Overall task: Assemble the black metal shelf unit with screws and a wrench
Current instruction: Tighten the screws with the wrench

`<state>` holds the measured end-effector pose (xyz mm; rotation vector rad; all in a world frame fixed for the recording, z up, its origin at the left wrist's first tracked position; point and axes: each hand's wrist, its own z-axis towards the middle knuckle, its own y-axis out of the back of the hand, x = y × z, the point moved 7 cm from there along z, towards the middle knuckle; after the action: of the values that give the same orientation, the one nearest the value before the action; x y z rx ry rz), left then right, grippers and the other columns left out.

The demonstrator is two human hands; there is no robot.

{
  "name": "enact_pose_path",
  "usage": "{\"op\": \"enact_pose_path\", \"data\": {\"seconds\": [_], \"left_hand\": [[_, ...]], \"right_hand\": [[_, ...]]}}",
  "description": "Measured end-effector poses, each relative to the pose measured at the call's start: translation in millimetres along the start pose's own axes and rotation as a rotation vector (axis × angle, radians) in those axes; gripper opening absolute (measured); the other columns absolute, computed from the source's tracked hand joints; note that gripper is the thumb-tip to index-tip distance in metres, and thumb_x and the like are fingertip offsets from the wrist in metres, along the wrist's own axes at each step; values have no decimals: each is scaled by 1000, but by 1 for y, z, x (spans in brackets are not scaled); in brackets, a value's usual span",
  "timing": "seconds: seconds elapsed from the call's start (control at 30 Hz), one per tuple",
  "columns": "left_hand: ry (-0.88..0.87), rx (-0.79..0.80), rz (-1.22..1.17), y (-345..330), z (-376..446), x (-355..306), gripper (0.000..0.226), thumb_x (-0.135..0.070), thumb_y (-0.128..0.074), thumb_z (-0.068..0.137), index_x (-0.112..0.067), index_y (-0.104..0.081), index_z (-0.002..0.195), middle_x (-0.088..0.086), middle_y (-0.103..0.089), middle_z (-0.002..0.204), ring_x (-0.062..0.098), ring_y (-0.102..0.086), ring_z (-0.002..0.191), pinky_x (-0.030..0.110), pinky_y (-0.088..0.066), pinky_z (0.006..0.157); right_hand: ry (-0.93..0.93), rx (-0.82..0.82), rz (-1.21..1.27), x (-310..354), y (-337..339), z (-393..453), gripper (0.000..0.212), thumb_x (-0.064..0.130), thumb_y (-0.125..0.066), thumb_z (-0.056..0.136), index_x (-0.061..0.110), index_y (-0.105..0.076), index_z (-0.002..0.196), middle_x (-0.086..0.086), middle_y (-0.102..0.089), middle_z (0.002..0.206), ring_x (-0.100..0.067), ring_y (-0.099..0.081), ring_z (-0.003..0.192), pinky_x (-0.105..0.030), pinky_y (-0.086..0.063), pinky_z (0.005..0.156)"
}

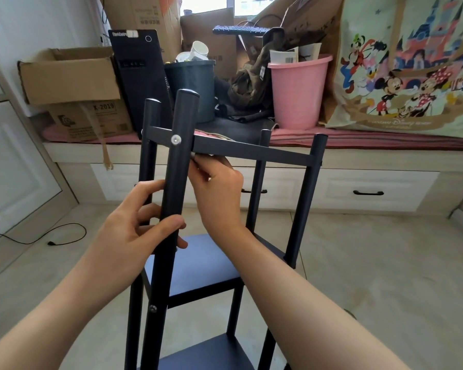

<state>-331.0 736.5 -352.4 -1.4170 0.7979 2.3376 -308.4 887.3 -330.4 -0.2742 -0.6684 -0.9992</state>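
The black metal shelf unit stands on the floor in front of me, with four round posts and several flat shelves. My left hand grips the nearest post at mid height, thumb across its front. A silver screw head shows on this post where the top shelf frame meets it. My right hand reaches behind the post just under that frame, fingertips pinching a small silvery part that is mostly hidden. A second screw sits lower on the post. No wrench is visible.
Behind the shelf a window bench holds cardboard boxes, a black computer tower, a dark bin, a pink bucket and a cartoon-print bag. A black cable lies on the tiled floor at left.
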Motion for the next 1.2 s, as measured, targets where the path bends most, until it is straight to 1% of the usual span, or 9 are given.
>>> {"op": "enact_pose_path", "data": {"seconds": [0.1,0.2,0.27,0.37,0.5,0.67,0.93,1.03,1.2], "left_hand": [[-3,-16,5,0,1,-1,41,-42,-65,77,-56,-55,114,0,-74,92,24,-76,73,17,-58,70],[2,-23,8,1,3,-1,43,-41,-64,77,-51,-54,117,0,-74,91,24,-76,72,19,-58,68],[8,-17,2,1,5,-1,43,-39,-63,78,-49,-53,119,1,-74,91,24,-76,73,21,-60,69],[18,4,-16,-1,5,-1,47,-38,-65,78,-43,-53,124,3,-74,91,26,-76,74,25,-61,69],[29,51,-45,-7,4,-2,52,-45,-69,73,-45,-53,123,5,-74,94,29,-76,75,27,-62,70],[-1,74,-55,-14,1,-6,43,-48,-70,72,-58,-54,111,3,-74,93,29,-76,74,29,-62,73],[-31,89,-55,-17,3,-7,41,-43,-69,76,-63,-55,109,2,-74,93,30,-76,72,26,-61,72],[-18,97,-63,-18,3,-7,42,-44,-69,74,-63,-55,108,4,-74,91,30,-76,71,26,-61,69],[2,84,-61,-17,4,-5,43,-41,-69,75,-60,-55,111,5,-74,92,29,-76,72,26,-61,68]], "right_hand": [[-44,27,5,-3,-1,0,12,10,-66,92,3,-75,88,-3,-64,71,-9,-49,65,-11,-38,66],[-72,134,-4,-6,1,-4,15,12,-64,93,4,-75,86,8,-67,69,-6,-54,63,-16,-41,66],[-120,234,6,-7,6,-7,18,14,-61,95,5,-75,88,5,-74,76,-8,-62,69,-22,-47,69],[-187,302,43,-6,19,-8,19,14,-59,96,6,-75,88,4,-75,73,-3,-63,64,-15,-45,65],[-183,328,53,3,37,-7,19,13,-60,96,6,-75,87,5,-74,70,-1,-57,54,-10,-40,58],[-192,331,3,4,48,-6,18,17,-61,96,9,-76,93,7,-74,74,-6,-65,70,-12,-44,64],[-129,300,-58,8,44,-6,16,16,-63,95,9,-77,96,5,-77,82,9,-61,71,-3,-38,67],[-117,278,-46,11,41,-4,17,16,-63,95,9,-78,97,4,-77,85,0,-67,79,-10,-45,73],[-130,239,-25,9,33,-5,18,16,-62,96,9,-78,97,1,-77,87,-15,-70,84,-36,-52,79]]}}
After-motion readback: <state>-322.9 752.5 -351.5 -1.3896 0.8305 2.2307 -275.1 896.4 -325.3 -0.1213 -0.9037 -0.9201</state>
